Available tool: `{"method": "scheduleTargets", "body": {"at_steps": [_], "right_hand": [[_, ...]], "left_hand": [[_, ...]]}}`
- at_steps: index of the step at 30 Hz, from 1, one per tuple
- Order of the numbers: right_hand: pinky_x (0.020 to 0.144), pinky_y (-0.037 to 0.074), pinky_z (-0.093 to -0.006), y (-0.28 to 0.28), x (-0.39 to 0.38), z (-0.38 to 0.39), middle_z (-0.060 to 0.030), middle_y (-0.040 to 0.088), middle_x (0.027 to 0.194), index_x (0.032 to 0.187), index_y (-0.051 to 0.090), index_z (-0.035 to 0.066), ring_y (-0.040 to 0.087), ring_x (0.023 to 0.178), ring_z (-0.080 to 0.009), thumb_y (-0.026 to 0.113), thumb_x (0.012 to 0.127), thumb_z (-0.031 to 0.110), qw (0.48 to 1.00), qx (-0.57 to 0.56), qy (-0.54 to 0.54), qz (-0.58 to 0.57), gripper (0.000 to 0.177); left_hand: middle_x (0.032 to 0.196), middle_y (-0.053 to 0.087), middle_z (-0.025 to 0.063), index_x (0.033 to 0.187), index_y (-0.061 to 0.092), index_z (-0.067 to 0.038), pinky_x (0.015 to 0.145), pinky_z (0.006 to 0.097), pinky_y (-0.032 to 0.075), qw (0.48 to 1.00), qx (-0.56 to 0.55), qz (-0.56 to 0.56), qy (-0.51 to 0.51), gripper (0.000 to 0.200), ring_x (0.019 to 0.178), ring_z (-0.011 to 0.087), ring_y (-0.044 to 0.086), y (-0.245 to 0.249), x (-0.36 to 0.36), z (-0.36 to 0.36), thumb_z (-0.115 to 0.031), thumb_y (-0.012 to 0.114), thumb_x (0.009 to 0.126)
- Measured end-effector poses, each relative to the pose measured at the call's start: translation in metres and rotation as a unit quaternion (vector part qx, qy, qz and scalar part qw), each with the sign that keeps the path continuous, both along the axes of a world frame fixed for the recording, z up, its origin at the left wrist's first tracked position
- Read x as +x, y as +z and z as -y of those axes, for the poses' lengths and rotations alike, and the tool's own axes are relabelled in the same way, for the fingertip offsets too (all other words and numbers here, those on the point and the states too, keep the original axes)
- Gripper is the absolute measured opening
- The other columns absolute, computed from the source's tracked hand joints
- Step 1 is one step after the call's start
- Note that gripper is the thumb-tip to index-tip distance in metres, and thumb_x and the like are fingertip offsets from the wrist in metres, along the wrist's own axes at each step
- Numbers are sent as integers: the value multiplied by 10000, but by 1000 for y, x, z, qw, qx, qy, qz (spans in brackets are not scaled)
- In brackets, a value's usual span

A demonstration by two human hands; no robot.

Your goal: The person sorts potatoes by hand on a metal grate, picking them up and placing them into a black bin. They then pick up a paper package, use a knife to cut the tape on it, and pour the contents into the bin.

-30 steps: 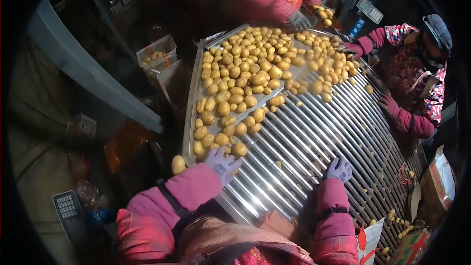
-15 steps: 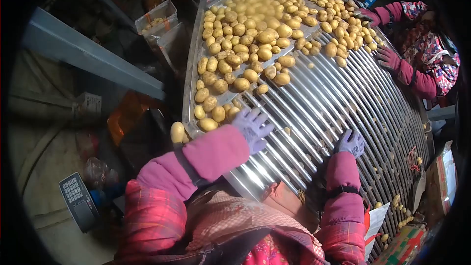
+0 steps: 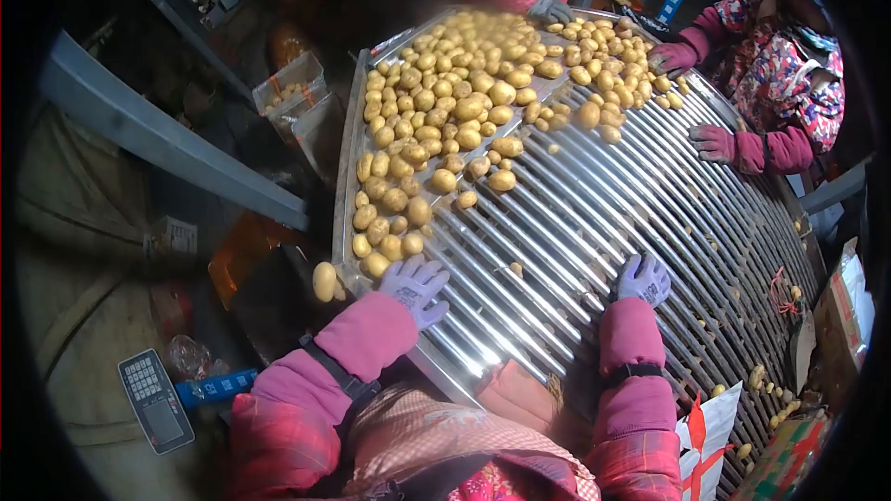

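Many yellow potatoes (image 3: 436, 102) cover the back and left of a metal roller table (image 3: 575, 213). My left hand (image 3: 416, 289), in a pale purple glove, lies with fingers spread on the table's left edge, just below the nearest potatoes. Nothing is in it. Resting on the bars to the right, my right hand (image 3: 644, 280) wears the same kind of glove; its fingers are apart and hold nothing. A small potato (image 3: 516, 269) lies between the bars, between my two hands.
Two co-workers stand across the table; a gloved hand (image 3: 551, 9) and another gloved hand (image 3: 715, 143) rest at its far edges. A scale display (image 3: 156, 401) is at lower left, a grey beam (image 3: 176, 139) at left, boxes (image 3: 840, 325) at right.
My left hand has moved left and down, away from the bars' middle to the edge by the potatoes. My right hand stays on the bars. The view has shifted slightly.
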State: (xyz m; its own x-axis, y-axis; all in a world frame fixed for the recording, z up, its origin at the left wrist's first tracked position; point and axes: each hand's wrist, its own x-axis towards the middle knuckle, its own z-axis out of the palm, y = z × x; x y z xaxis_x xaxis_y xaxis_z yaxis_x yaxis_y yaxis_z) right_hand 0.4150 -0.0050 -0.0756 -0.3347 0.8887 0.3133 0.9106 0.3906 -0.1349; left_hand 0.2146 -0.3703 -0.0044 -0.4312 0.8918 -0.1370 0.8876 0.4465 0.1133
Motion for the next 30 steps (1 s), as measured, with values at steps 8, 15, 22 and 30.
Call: {"method": "scheduleTargets", "body": {"at_steps": [8, 15, 22, 30], "right_hand": [[941, 351, -473, 14, -3, 13, -132, 570, 979, 911, 612, 68, 496, 987, -334, 517, 854, 316, 993, 46, 45, -100, 272], [955, 319, -472, 14, 0, 12, -120, 564, 980, 935, 607, 83, 480, 1005, -317, 515, 853, 324, 994, 5, 47, -104, 270], [984, 306, -465, 13, 0, 10, -118, 569, 1019, 1015, 620, 86, 475, 1040, -307, 515, 859, 329, 995, -3, 42, -91, 308], [1014, 278, -482, 19, 3, 14, -124, 567, 1019, 1004, 628, 72, 470, 1057, -303, 499, 865, 315, 994, -18, 48, -98, 309]], "left_hand": [[1268, 514, 75, 1249, 544, -149, 957, 467, 361, 999, 40, -6, 2, 581, 1194, 281, 442, -17, -3, 4, -450, 629, 759], [1207, 523, 67, 1198, 565, -139, 915, 462, 375, 997, 70, 3, -15, 527, 1157, 274, 451, -14, -3, 1, -435, 629, 768], [1210, 515, 75, 1174, 579, -137, 939, 467, 367, 999, 46, 19, -8, 513, 1185, 284, 439, -17, -5, -1, -430, 638, 757], [1194, 540, 84, 1160, 590, -130, 941, 449, 382, 998, 56, -9, -23, 509, 1185, 308, 458, -13, -5, -4, -410, 655, 740]]}}
